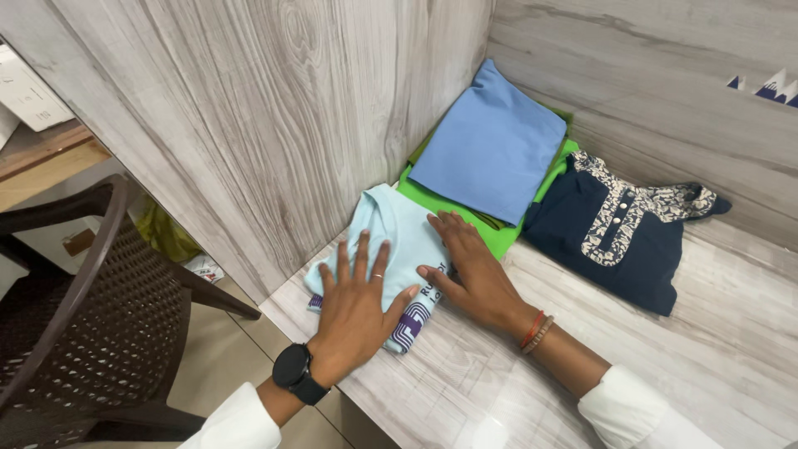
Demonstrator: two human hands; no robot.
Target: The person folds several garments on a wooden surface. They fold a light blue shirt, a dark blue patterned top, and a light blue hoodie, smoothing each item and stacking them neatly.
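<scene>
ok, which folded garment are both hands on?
The pale aqua T-shirt nearest the table's front edge. Left hand and right hand press flat on it; the blue top on the green stack and the navy kurta lie untouched.

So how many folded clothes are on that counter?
4, perhaps more hidden: light blue shirt under both hands, blue one atop the green one, navy patterned top rightmost.

Blue shirt (pixel 490 145) sits folded on a green one (pixel 499 237) in the far corner, navy kurta (pixel 619 241) just right of them, brown chair (pixel 75 308) off left.
</scene>
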